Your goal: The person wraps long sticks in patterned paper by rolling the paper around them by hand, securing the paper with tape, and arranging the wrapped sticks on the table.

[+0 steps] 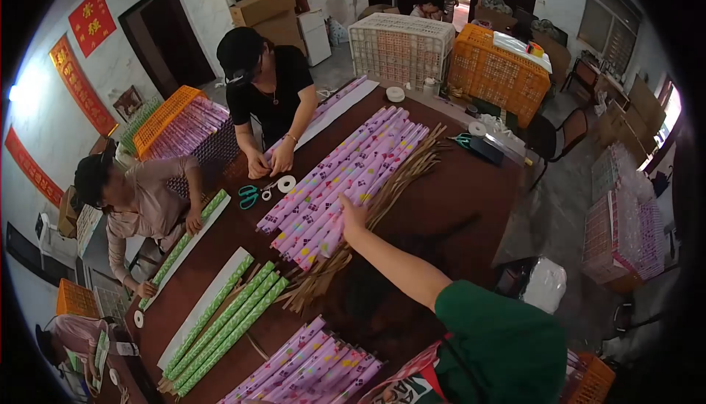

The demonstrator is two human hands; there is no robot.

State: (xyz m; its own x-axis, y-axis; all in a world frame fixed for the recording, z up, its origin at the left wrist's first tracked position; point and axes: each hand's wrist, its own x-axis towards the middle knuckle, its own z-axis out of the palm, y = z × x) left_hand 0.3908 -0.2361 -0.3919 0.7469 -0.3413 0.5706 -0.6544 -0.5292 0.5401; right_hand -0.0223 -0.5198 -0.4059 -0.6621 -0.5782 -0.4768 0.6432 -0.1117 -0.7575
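Observation:
My right hand [352, 220], at the end of a bare forearm from a green sleeve, rests on the right side of a pile of purple patterned rolls [331, 183]. One finger stretches out over the rolls; the other fingers are partly hidden, and no firm grip shows. Brown thin strips [401, 183] lie along the pile's right side, beside my wrist. More purple rolls [301, 367] lie at the near edge, and green patterned rolls [232, 327] to their left. My left hand is out of view.
Across the brown table [448, 235], a person in black [272, 88] works near teal scissors [248, 197] and a tape roll [286, 183]. Another person [151, 205] handles a green roll at left. Orange crates [500, 73] stand behind; a chair [562, 139] is at right.

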